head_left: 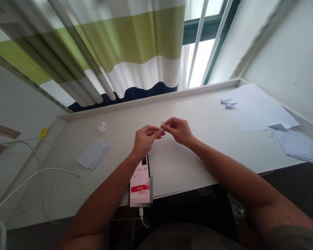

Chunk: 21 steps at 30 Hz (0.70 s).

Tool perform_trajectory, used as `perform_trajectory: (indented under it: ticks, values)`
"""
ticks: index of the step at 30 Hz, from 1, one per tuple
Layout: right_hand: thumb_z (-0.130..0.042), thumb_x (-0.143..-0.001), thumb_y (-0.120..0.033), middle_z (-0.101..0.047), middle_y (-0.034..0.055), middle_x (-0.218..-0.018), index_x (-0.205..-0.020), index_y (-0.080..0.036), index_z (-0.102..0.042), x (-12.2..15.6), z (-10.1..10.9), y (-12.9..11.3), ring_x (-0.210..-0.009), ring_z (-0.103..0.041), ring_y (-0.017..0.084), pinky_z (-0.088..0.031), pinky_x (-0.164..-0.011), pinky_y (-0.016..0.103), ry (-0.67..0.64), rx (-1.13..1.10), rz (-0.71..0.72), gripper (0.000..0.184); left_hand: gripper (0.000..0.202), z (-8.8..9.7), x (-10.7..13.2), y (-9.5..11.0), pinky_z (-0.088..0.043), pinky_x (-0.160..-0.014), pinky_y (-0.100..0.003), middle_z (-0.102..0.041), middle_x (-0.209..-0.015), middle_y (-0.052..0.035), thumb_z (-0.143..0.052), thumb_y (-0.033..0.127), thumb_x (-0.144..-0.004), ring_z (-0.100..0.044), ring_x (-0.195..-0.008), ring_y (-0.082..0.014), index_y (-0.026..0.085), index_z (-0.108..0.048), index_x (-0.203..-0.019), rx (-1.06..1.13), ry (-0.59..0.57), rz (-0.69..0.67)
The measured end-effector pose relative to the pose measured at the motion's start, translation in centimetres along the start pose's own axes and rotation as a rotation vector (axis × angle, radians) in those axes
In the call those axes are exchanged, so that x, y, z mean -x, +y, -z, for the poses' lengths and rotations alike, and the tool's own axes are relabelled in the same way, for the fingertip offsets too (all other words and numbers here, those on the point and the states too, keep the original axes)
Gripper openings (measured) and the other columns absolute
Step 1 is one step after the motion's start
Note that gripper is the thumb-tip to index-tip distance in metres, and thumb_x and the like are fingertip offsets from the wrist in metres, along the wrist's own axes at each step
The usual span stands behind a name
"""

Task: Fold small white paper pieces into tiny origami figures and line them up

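Note:
A small piece of folded white paper (pixel 162 124) is pinched between my two hands, above the middle of the white desk (pixel 187 170). My left hand (pixel 145 138) grips its lower left side with thumb and fingers. From the right, my right hand (pixel 180 131) holds it between thumb and index finger. Much of the paper is hidden behind my fingers, so its exact shape cannot be made out. Below my left hand lies a phone (pixel 140 178) showing a timer, partly covered by my left forearm.
Folded paper sheets (pixel 93 153) and a crumpled tissue (pixel 101 127) lie at left. On the right are a large white sheet (pixel 261 107), two small folded paper figures (pixel 231 105) and a paper stack (pixel 294 146). A white cable (pixel 41 170) loops over the left edge. Curtains (pixel 135 38) hang behind.

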State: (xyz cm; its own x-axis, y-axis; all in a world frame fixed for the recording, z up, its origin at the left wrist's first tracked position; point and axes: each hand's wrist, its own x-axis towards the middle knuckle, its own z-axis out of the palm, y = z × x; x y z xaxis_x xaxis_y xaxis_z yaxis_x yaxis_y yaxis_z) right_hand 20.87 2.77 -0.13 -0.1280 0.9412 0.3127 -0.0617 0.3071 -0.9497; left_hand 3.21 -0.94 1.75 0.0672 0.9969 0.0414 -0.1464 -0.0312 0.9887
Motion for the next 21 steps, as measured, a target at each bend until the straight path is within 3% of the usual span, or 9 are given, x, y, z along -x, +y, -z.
perform_trajectory:
  ticks: [7,13,18,21]
  values:
    - [-0.099,-0.071,-0.056,-0.072,-0.0008,-0.072,-0.081,-0.023,-0.064,0.00,0.06,-0.54,-0.064,-0.065,0.016,-0.051,-0.060,0.031,0.016,-0.056,0.032,0.050,0.055,0.34,-0.03,0.14,-0.064,-0.087,-0.041,-0.086,-0.088,-0.0101,-0.104,0.043,-0.067,-0.084,-0.091,-0.0277,0.015,-0.073,-0.102,0.018,-0.023,0.075]
    - [-0.098,-0.073,-0.054,-0.069,-0.0034,-0.071,-0.084,-0.023,-0.062,0.08,0.14,-0.76,-0.064,-0.062,0.014,-0.052,-0.063,0.031,-0.042,-0.056,0.047,0.049,0.050,0.60,0.03,0.54,-0.064,-0.084,-0.040,-0.086,-0.096,-0.0155,-0.092,0.059,-0.081,-0.083,-0.085,-0.0263,0.013,-0.081,-0.097,-0.056,-0.180,0.158]
    - [-0.088,-0.078,-0.072,-0.072,-0.0020,-0.073,-0.105,-0.023,-0.068,-0.20,0.14,-0.34,-0.066,-0.068,0.016,-0.057,-0.067,0.032,-0.026,-0.159,-0.071,0.060,0.049,0.59,-0.08,0.35,-0.064,-0.081,-0.039,-0.085,-0.090,-0.0136,-0.093,0.059,-0.079,-0.083,-0.082,-0.0253,0.014,-0.080,-0.093,-0.043,-0.110,0.084]
    - [-0.076,-0.083,-0.084,-0.075,0.0030,-0.077,-0.096,-0.020,-0.073,-0.42,0.46,-0.19,-0.069,-0.070,0.017,-0.060,-0.071,0.034,-0.061,-0.212,-0.146,0.065,0.050,0.68,-0.22,0.22,-0.064,-0.079,-0.038,-0.085,-0.090,-0.0131,-0.092,0.060,-0.079,-0.083,-0.081,-0.0245,0.014,-0.078,-0.091,-0.028,-0.056,0.051]
